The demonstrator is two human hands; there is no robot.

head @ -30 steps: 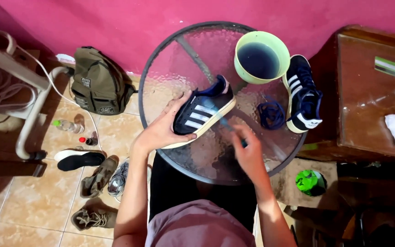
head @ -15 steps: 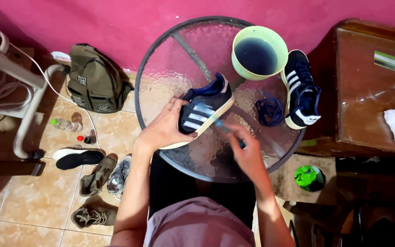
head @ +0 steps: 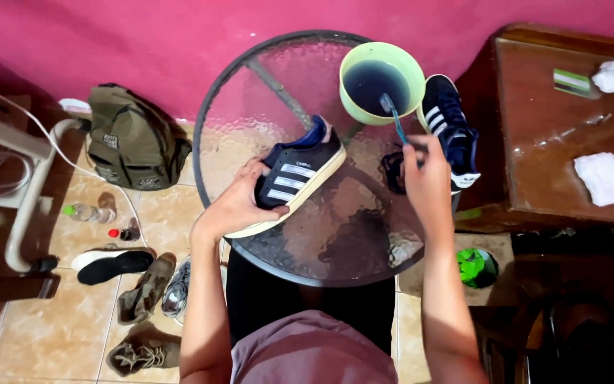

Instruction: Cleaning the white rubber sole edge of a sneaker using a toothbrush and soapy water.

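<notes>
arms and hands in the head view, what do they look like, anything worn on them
Both forearms are bare up to where they leave the view, with no sleeves showing on them. The left hand and right hand wear no gloves; no watch, ring or bracelet is visible. The only clothing seen is a mauve top on the torso, above dark trousers.

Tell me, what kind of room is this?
Probably a room in a home: a round glass-topped table against a pink painted wall, several worn shoes on the beige tiled floor, and an olive fabric backpack.
</notes>
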